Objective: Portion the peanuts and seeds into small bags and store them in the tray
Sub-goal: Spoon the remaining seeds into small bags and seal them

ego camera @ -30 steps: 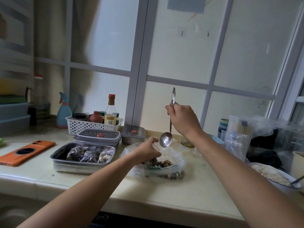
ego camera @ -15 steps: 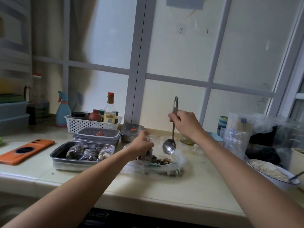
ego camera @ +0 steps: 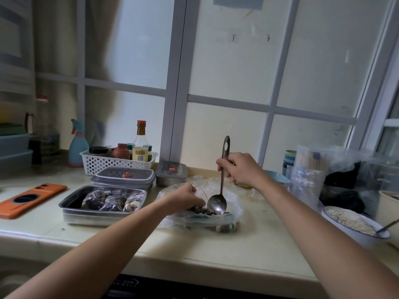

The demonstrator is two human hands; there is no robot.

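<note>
While the right hand (ego camera: 239, 169) grips the handle of the spoon (ego camera: 218, 205) and dips its bowl into the big bag (ego camera: 234, 209) of peanuts and seeds (ego camera: 203, 211), the left hand (ego camera: 185, 197) curls at that bag's mouth, seemingly pinching a small bag (ego camera: 200, 190). Scooping is the step in hand. Next, I judge, the loaded spoon must rise level and tip into the small bag. The tray (ego camera: 71, 209), left of the big bag, holds filled bags (ego camera: 112, 200).

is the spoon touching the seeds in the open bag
Touching. The head view shows the spoon, gripped by the right hand, with its bowl's lower edge dipped into the seeds in the bag.
</note>
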